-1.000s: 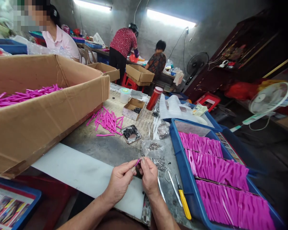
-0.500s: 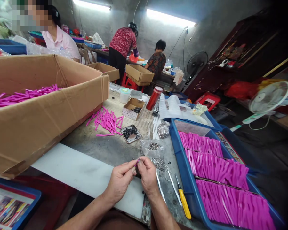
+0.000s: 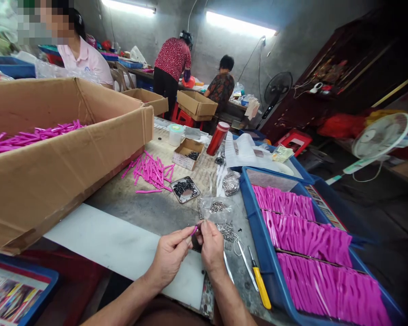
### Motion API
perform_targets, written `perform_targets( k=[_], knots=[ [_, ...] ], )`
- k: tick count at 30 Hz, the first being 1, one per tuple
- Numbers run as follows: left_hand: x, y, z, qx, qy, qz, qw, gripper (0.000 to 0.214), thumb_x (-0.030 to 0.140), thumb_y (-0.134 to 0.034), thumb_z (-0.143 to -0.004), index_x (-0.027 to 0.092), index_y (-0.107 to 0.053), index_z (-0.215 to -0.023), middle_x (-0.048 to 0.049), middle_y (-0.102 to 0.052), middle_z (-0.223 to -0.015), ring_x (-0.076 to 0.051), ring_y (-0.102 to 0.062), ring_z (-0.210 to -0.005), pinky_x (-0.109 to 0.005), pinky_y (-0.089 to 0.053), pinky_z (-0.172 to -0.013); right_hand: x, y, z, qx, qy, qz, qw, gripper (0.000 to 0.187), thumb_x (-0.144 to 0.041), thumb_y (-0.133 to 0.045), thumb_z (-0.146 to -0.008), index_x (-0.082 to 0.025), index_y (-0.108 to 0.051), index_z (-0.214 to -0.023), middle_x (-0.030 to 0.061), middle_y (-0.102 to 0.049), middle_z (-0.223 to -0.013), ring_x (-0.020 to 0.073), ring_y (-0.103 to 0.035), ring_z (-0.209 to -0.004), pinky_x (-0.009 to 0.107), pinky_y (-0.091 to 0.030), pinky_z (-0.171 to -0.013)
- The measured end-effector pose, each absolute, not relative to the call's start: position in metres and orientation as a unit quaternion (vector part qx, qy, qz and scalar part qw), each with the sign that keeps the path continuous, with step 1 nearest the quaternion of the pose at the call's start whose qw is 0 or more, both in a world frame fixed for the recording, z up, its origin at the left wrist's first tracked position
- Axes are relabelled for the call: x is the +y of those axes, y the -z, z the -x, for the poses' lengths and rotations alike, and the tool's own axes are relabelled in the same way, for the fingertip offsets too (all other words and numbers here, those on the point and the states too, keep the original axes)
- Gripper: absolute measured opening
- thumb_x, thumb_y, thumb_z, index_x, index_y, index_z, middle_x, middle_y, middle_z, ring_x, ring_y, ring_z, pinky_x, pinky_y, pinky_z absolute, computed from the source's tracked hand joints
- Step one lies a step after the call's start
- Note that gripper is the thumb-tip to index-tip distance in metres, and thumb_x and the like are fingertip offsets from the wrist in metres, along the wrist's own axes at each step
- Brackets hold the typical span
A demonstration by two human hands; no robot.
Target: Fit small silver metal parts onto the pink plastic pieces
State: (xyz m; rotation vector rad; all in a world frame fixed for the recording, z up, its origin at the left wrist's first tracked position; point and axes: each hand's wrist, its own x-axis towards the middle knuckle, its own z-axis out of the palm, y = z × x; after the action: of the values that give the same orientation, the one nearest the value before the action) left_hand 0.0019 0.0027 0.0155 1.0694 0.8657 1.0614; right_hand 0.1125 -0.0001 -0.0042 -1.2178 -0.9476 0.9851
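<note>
Over desk (image 3: 146,208), front edge:
L hand (image 3: 170,256): pinched on pink clip (image 3: 194,230), same as before
R hand (image 3: 211,246): fingers closed on clip too, barely shifted

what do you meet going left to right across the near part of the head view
cardboard box → white sheet → left hand → right hand → yellow-handled screwdriver → blue tray of pink pieces

A small assembly workshop: cardboard boxes (image 3: 64,149) and blue trays (image 3: 258,226) of pink parts (co-workers behind).
</note>
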Motion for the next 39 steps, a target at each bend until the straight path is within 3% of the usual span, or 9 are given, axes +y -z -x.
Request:
perform_targets(
  k=[7, 13, 19, 25, 31, 36, 39],
  knots=[
    [0.0029, -0.0077, -0.0028, 0.388, -0.468, -0.466, 0.644, 0.03, 0.02, -0.054, -0.066, 0.011, -0.065, -0.092, 0.0005, -0.051, -0.056, -0.005, -0.031, -0.04, -0.017, -0.028, -0.037, -0.0035, 0.0032, -0.1131, -0.462, -0.369, 0.522, 0.615, 0.021, -0.037, -0.054, -0.072, -0.017, -0.05, -0.07, -0.0026, -0.045, -0.06, 0.0107, -0.041, -0.055, 0.021, -0.034, -0.05],
    [0.0025, -0.0114, -0.0026, 0.399, -0.469, -0.487, 0.619, 0.03, 0.021, -0.053, -0.065, 0.013, -0.066, -0.09, -0.0019, -0.056, -0.055, -0.008, -0.037, -0.042, -0.018, -0.032, -0.036, -0.0058, 0.0063, -0.1126, -0.446, -0.431, 0.512, 0.594, 0.032, -0.041, -0.041, -0.08, -0.017, -0.044, -0.059, -0.0056, -0.033, -0.05, 0.0079, -0.028, -0.043, 0.019, -0.023, -0.039],
    [0.0024, -0.0105, -0.0031, 0.387, -0.474, -0.463, 0.641, 0.03, 0.02, -0.054, -0.065, 0.011, -0.066, -0.091, 0.0001, -0.052, -0.054, -0.005, -0.03, -0.039, -0.016, -0.028, -0.035, -0.0055, 0.0025, -0.1112, -0.45, -0.398, 0.51, 0.616, 0.02, -0.036, -0.054, -0.072, -0.017, -0.049, -0.07, -0.0034, -0.043, -0.059, 0.0101, -0.039, -0.053, 0.02, -0.033, -0.049],
    [0.003, -0.0103, -0.0023, 0.39, -0.472, -0.475, 0.632, 0.028, 0.021, -0.054, -0.066, 0.013, -0.066, -0.09, -0.0007, -0.053, -0.056, -0.006, -0.03, -0.04, -0.017, -0.028, -0.035, -0.0053, 0.004, -0.1112, -0.441, -0.445, 0.507, 0.591, 0.031, -0.042, -0.043, -0.079, -0.017, -0.045, -0.06, -0.0053, -0.035, -0.05, 0.0081, -0.029, -0.043, 0.019, -0.024, -0.04],
    [0.0024, -0.013, -0.0027, 0.381, -0.469, -0.454, 0.655, 0.03, 0.021, -0.055, -0.065, 0.011, -0.065, -0.092, 0.0014, -0.048, -0.053, -0.004, -0.028, -0.039, -0.017, -0.024, -0.035, -0.0056, 0.0018, -0.1094, -0.442, -0.396, 0.51, 0.622, 0.02, -0.035, -0.054, -0.071, -0.017, -0.049, -0.068, -0.003, -0.043, -0.059, 0.0102, -0.039, -0.053, 0.021, -0.034, -0.05],
    [0.0023, -0.015, -0.0035, 0.382, -0.475, -0.46, 0.646, 0.028, 0.022, -0.056, -0.064, 0.012, -0.067, -0.089, 0.0009, -0.05, -0.054, -0.005, -0.029, -0.038, -0.018, -0.027, -0.037, -0.0063, 0.0034, -0.1096, -0.433, -0.446, 0.5, 0.603, 0.028, -0.039, -0.044, -0.078, -0.017, -0.047, -0.062, -0.005, -0.037, -0.05, 0.0083, -0.032, -0.044, 0.02, -0.027, -0.041],
    [0.0031, -0.0165, -0.0041, 0.383, -0.474, -0.446, 0.655, 0.029, 0.021, -0.056, -0.064, 0.011, -0.066, -0.089, 0.0014, -0.048, -0.053, -0.004, -0.028, -0.038, -0.018, -0.024, -0.036, -0.0059, 0.0042, -0.1093, -0.43, -0.444, 0.49, 0.614, 0.024, -0.039, -0.047, -0.076, -0.017, -0.048, -0.068, -0.0045, -0.04, -0.053, 0.0085, -0.035, -0.045, 0.02, -0.029, -0.042]
  ],
)
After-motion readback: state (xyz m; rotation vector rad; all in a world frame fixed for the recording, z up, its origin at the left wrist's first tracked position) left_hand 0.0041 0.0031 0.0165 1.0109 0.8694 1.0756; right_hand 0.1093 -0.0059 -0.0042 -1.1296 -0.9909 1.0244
